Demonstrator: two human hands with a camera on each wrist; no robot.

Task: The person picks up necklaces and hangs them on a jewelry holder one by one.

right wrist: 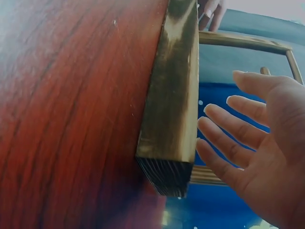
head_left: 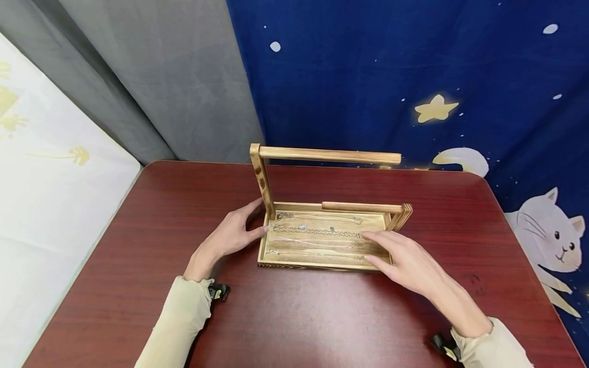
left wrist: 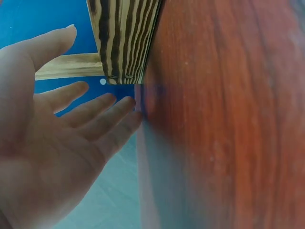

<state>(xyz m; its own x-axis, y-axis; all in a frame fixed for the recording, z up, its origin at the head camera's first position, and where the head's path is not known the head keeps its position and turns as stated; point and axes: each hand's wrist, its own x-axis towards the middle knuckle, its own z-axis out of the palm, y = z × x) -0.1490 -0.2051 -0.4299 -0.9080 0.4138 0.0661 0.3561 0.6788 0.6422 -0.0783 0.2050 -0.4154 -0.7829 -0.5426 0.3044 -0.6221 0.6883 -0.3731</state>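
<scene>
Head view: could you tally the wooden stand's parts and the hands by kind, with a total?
Tray: 1
Horizontal bars: 2 (upper bar, lower bar)
Posts: 2 (tall post, short post)
Hands: 2 (left hand, right hand)
Total: 7

Dark-striped tan tray (left wrist: pixel 125 40), reddish-brown table (head_left: pixel 322 317), starry blue curtain (head_left: pixel 349 76)

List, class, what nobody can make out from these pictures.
Head view: fine detail of the necklaces, too small.
Head view: right end of the tray, partly behind the right hand.
Left wrist view: the tray's inside, behind its side wall.
Right wrist view: most of the left hand, beyond the top edge.
</scene>
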